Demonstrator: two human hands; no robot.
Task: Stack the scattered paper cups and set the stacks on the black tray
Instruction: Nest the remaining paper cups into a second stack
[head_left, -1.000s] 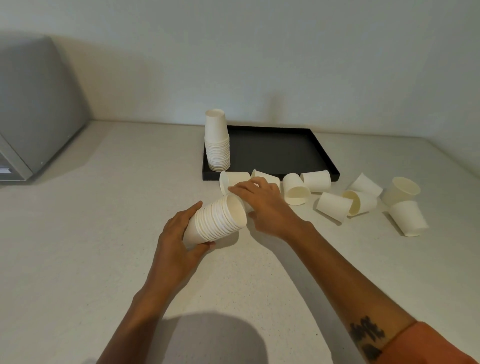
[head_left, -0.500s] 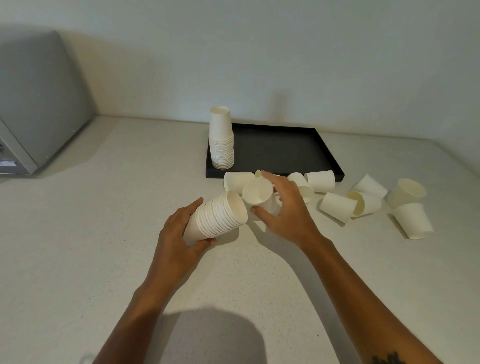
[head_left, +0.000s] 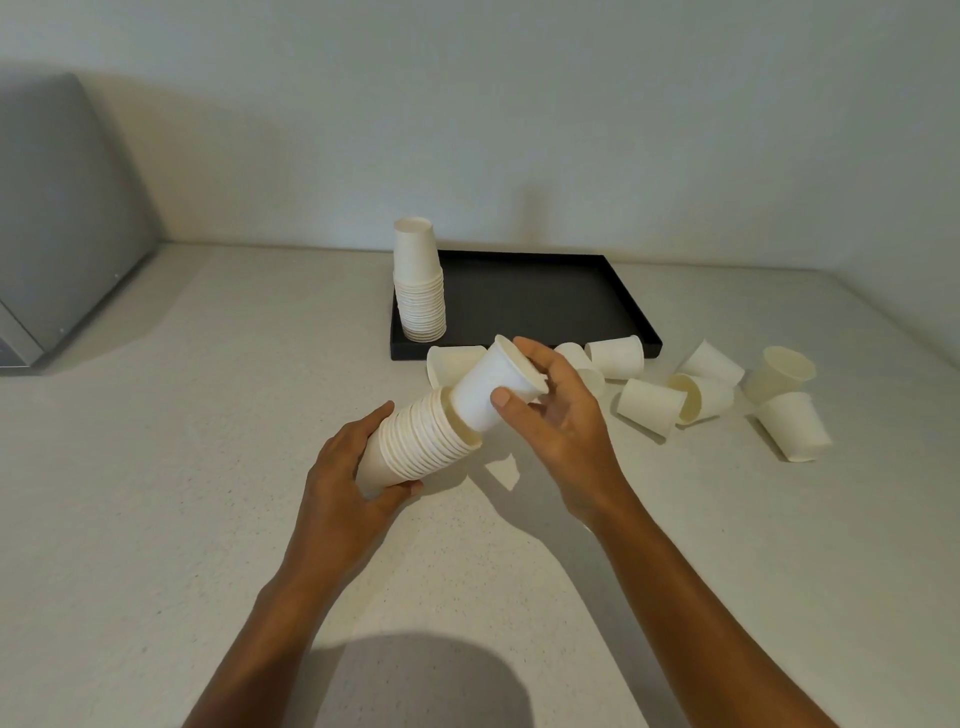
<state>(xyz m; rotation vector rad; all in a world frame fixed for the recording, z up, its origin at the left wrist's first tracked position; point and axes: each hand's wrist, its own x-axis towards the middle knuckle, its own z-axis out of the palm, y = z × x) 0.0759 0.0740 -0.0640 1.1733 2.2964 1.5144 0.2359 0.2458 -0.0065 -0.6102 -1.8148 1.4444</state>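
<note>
Behind right hand (head_left: 558, 415), half-hidden cup (head_left: 584, 366)

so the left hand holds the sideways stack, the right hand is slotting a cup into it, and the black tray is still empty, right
Not quite: the black tray is not empty. The head view shows an upside-down stack of cups standing on its front left corner. The rest holds: the left hand holds the sideways stack and the right hand is slotting a cup into it.

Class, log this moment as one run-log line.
left hand: holds tilted stack | right hand: slots single cup in | black tray: one upright stack
</note>
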